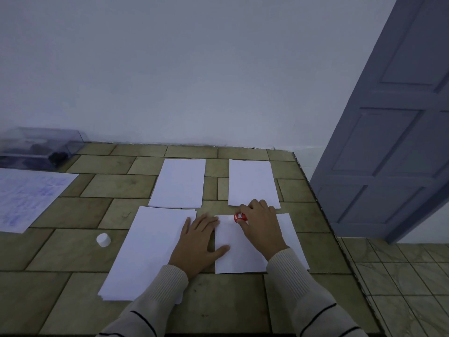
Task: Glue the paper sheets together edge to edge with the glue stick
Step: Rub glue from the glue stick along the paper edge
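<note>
Now | right hand (261, 223) grips red glue stick (240, 217) | left hand (199, 239) flat, open on smooth white sheet (239, 249)

Tiled tabletop (73, 251) carries four blank paper sheets (178, 183) around the grip, a white cap (103, 240) well left, a written sheet (26, 198) and clear box (38, 147) far left.
</note>
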